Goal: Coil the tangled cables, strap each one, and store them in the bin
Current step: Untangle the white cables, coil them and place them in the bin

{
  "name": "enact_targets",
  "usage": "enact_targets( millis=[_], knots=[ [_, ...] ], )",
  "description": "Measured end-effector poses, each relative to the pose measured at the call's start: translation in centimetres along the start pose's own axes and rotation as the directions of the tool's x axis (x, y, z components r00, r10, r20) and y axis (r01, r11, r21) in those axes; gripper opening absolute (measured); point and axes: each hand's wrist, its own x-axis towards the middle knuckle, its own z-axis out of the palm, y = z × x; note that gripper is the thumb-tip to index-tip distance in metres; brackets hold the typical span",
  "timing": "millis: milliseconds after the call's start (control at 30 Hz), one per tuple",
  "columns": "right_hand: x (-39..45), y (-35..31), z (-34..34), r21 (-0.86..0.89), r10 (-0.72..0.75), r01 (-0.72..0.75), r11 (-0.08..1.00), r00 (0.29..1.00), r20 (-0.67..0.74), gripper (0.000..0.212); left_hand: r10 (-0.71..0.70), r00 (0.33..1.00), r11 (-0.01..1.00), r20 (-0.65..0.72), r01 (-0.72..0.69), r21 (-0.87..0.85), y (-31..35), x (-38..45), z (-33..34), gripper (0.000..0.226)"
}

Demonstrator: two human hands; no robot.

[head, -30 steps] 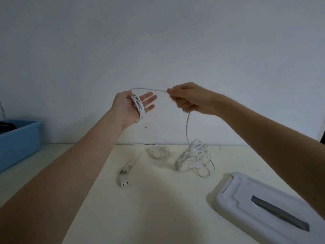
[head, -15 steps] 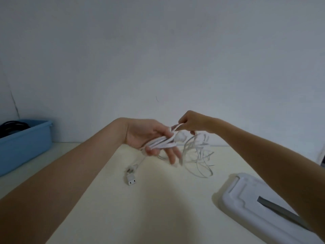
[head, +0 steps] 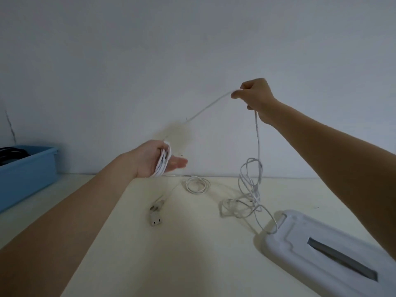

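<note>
A thin white cable (head: 257, 146) runs from several loops wound round my left hand (head: 157, 160), up to my right hand (head: 255, 97), then down to a loose tangle (head: 246, 200) on the table. My left hand is held palm up with fingers straight, the loops lying across the palm. My right hand is raised high to the right and pinches the cable. A second small white coil (head: 196, 184) lies by the wall, and a grey two-pin plug and connector (head: 156, 213) rest on the table in front of it.
A blue bin (head: 32, 168) with dark cables inside stands at the far left. A white lid with a grey slot (head: 334, 251) lies at the lower right, touching the tangle's outer loop. The cream table (head: 171, 254) meets a white wall behind.
My right hand rose and swung right, pulling the cable taut and lifting part of the tangle. My left hand moved up with its palm opened, one more turn on it.
</note>
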Motion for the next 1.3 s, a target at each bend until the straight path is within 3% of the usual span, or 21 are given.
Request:
enact_targets(
  millis=[33, 100, 167, 333, 500, 567, 633, 700, 800, 900, 967, 1033, 1167, 1300],
  knots=[
    [-0.2, -0.1, 0.0, 0.043, 0.026, -0.028, 0.999, 0.998, 0.058, 0.047, 0.085, 0.996, 0.994, -0.028, -0.087, -0.064, 0.5, 0.2, 0.3, 0.019],
    [-0.8, -0.1, -0.1, 0.111, 0.07, -0.102, 0.989, 0.963, 0.26, 0.047, 0.076, 0.997, 0.953, 0.002, -0.072, -0.295, 1.2, 0.4, 0.2, 0.023],
    [-1.5, 0.1, -0.5, 0.153, 0.086, -0.18, 0.972, 0.873, 0.479, 0.045, 0.091, 0.996, 0.865, -0.022, -0.09, -0.494, 2.1, 0.8, -0.4, 0.028],
    [-4.1, 1.4, 0.2, 0.154, 0.099, -0.306, 0.939, 0.673, 0.733, 0.034, 0.288, 0.936, 0.721, -0.2, -0.35, -0.598, 3.0, 1.1, 0.1, 0.029],
    [-8.1, 4.4, 4.2, -0.143, 0.241, -0.301, 0.943, 0.322, 0.915, 0.036, 0.35, 0.903, 0.526, -0.251, -0.411, -0.745, 4.4, 0.5, 1.6, 0.024],
    [-9.5, 5.4, 6.1, -0.244, 0.314, -0.29, 0.925, 0.227, 0.922, 0.04, 0.391, 0.909, 0.569, -0.144, -0.362, -0.739, 4.5, 0.0, 2.4, 0.01],
    [-10.4, 5.8, 7.7, -0.342, 0.389, -0.247, 0.906, 0.17, 0.906, 0.046, 0.399, 0.916, 0.711, 0.053, -0.272, -0.649, 4.3, -0.6, 3.1, 0.011],
    [-10.9, 5.8, 9.0, -0.439, 0.459, -0.136, 0.888, 0.205, 0.865, 0.051, 0.295, 0.91, 0.884, 0.292, -0.143, -0.446, 3.7, -1.3, 3.9, 0.019],
    [-10.4, 5.7, 9.3, -0.535, 0.474, -0.01, 0.845, 0.479, 0.739, 0.052, -0.011, 0.863, 0.999, 0.505, -0.008, 0.036, 2.7, -1.9, 4.8, 0.029],
    [-8.3, 5.7, 7.8, -0.532, 0.4, -0.038, 0.846, 0.705, 0.585, 0.042, -0.306, 0.777, 0.926, 0.55, 0.107, 0.363, 1.3, -2.1, 4.6, 0.036],
    [-6.8, 5.0, 6.1, -0.499, 0.351, -0.054, 0.865, 0.776, 0.524, 0.039, -0.418, 0.747, 0.863, 0.517, 0.149, 0.482, 0.2, -1.8, 4.2, 0.034],
    [-5.6, 4.2, 4.7, -0.472, 0.307, -0.046, 0.881, 0.813, 0.495, 0.053, -0.476, 0.759, 0.792, 0.445, 0.151, 0.592, -0.9, -1.1, 3.7, 0.035],
    [-3.6, 3.2, 2.8, -0.276, 0.262, -0.153, 0.949, 0.871, 0.416, 0.04, -0.458, 0.833, 0.724, 0.311, 0.146, 0.674, -2.2, 0.1, 2.6, 0.047],
    [-2.7, 1.6, 2.3, -0.042, 0.207, -0.205, 0.978, 0.912, 0.354, 0.044, -0.252, 0.914, 0.904, 0.319, 0.104, 0.415, -2.2, 0.6, 1.4, 0.047]
  ],
)
